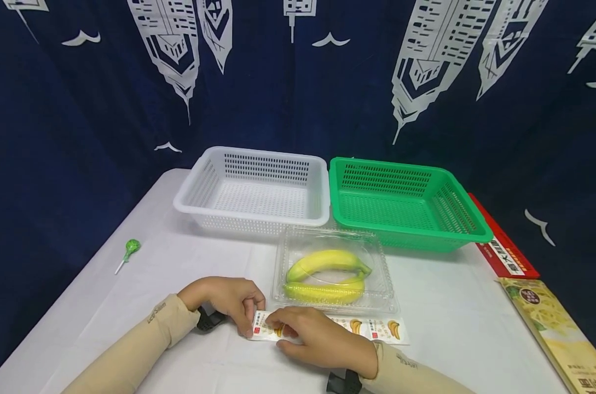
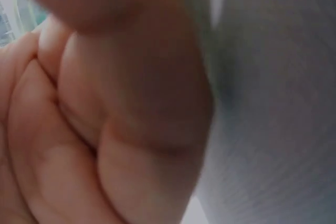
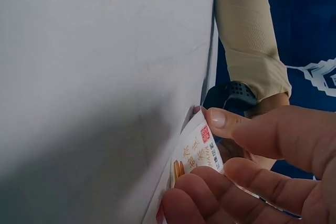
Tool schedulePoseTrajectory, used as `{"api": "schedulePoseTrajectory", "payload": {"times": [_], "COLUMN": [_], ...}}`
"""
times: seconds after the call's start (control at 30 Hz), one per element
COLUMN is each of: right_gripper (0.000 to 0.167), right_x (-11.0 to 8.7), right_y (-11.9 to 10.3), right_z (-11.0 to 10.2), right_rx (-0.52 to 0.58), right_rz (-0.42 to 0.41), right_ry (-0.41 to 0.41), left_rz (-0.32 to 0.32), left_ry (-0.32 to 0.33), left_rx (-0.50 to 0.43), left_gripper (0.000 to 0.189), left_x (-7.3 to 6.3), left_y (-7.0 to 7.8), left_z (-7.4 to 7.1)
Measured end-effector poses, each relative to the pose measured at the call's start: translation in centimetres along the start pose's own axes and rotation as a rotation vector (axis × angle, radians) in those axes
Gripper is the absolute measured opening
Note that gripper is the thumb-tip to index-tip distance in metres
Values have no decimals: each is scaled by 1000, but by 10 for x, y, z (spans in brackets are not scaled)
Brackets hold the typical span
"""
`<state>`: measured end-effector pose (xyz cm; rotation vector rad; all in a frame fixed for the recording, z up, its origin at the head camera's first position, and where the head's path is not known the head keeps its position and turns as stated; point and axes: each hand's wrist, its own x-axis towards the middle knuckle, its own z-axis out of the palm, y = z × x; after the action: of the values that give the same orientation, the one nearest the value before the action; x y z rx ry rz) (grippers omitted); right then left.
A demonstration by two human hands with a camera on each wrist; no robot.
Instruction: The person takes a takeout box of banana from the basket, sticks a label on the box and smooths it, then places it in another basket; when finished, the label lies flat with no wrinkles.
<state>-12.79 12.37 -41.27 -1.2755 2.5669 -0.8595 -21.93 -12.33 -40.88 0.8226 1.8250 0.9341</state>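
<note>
A white strip of banana labels (image 1: 355, 326) lies on the table just below a clear plastic clamshell box (image 1: 383, 284) that holds two yellow bananas (image 1: 327, 291). My left hand (image 1: 231, 300) pinches the strip's left end between thumb and finger. Over the strip's left part, my right hand (image 1: 322, 340) has curled fingers and thumb at the paper. The right wrist view shows the label (image 3: 197, 148) tilted up, its edge by the right thumb (image 3: 226, 123). In the left wrist view, the left palm (image 2: 52, 145) fills much of the frame and hides the fingertips.
Behind the box stand a white basket (image 1: 250, 214) and a green basket (image 1: 411, 230), side by side. A green lollipop (image 1: 132, 246) lies at left. Along the right edge are a red package (image 1: 509, 254) and a yellow noodle package (image 1: 556, 328). A dark blue patterned curtain (image 1: 288, 98) hangs behind.
</note>
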Motion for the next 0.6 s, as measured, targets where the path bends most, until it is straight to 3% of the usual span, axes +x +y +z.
{"api": "schedulePoseTrajectory", "payload": {"times": [0.13,0.37,0.6], "right_gripper": [26,17,24], "right_x": [2,4,5], "right_y": [1,6,7], "right_z": [7,17,23], "right_rx": [29,140,165], "right_rz": [-2,-15,-10], "right_ry": [6,56,165], "left_rz": [6,76,129], "left_ry": [-55,-146,-135], "left_rx": [-68,-164,-209], "left_gripper": [21,23,20], "left_x": [2,4,5], "left_y": [-4,-6,1], "left_z": [-1,2,12]}}
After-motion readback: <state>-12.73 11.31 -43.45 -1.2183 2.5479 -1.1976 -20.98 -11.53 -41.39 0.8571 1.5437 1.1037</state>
